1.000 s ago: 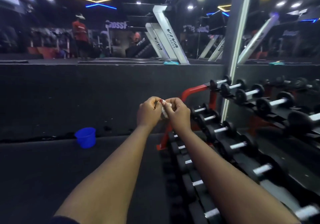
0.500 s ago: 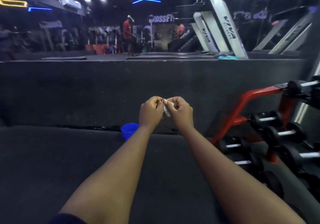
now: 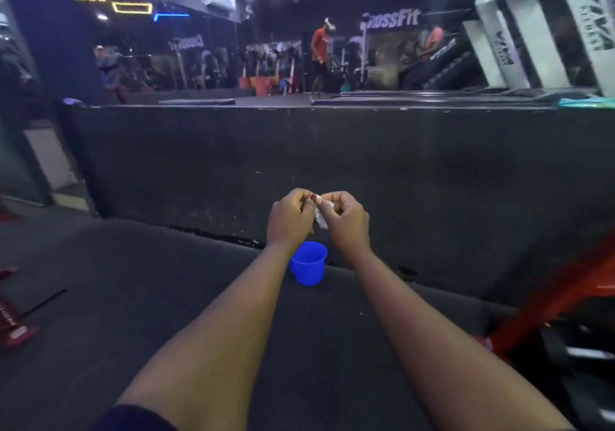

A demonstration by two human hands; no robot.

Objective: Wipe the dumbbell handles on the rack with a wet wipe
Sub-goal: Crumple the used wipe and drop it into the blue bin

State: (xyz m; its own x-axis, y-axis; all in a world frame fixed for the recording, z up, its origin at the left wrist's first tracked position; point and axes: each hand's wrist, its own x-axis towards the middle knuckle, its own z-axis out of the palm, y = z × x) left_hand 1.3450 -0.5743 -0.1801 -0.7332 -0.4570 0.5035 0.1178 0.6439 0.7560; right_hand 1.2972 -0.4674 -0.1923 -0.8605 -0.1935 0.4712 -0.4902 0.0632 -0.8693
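Note:
Both arms reach forward at mid-frame. My left hand [image 3: 291,219] and my right hand [image 3: 347,221] meet fingertip to fingertip and pinch a small crumpled white wet wipe [image 3: 320,215] between them. Most of the wipe is hidden by the curled fingers. The dumbbell rack [image 3: 545,310], with its red frame, shows only at the lower right edge. A few black dumbbells [image 3: 585,354] sit blurred in that corner, well to the right of both hands.
A blue plastic cup [image 3: 308,264] stands on the dark rubber floor just below my hands. A black raised platform wall [image 3: 233,171] runs across behind it. Red gear [image 3: 16,330] lies at the lower left. Treadmills and people are far behind.
The view has swung left: the dumbbell rack slid from mid-right to the frame's right edge, and the blue cup now sits under my hands. Both hands kept pinching the wipe.

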